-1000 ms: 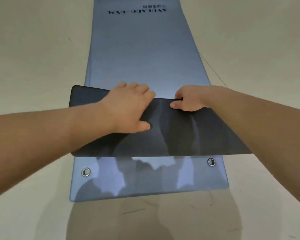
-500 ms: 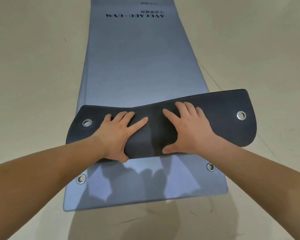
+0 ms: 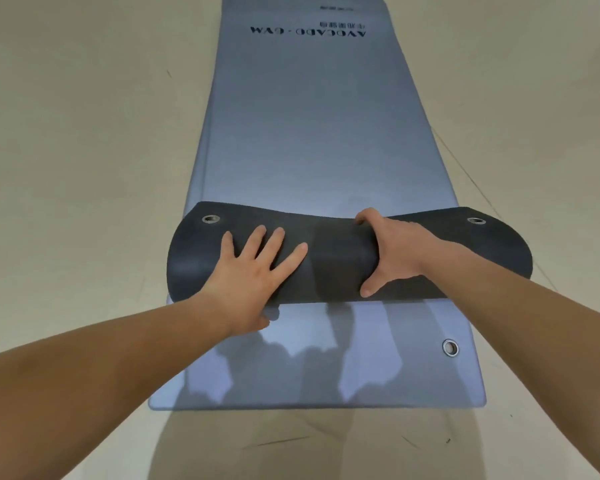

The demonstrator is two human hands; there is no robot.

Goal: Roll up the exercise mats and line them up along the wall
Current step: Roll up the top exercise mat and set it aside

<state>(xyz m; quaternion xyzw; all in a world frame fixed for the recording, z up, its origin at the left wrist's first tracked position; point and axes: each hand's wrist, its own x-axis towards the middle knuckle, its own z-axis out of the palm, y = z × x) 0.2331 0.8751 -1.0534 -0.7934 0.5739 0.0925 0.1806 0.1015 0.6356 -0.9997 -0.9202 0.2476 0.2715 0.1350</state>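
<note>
While flat — hands on mat

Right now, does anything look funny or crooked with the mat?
Yes. The dark rolled end is uneven: squashed in the middle under the left hand and right hand, while both grommet corners flare outward, the right one poking past the blue mat.
</note>
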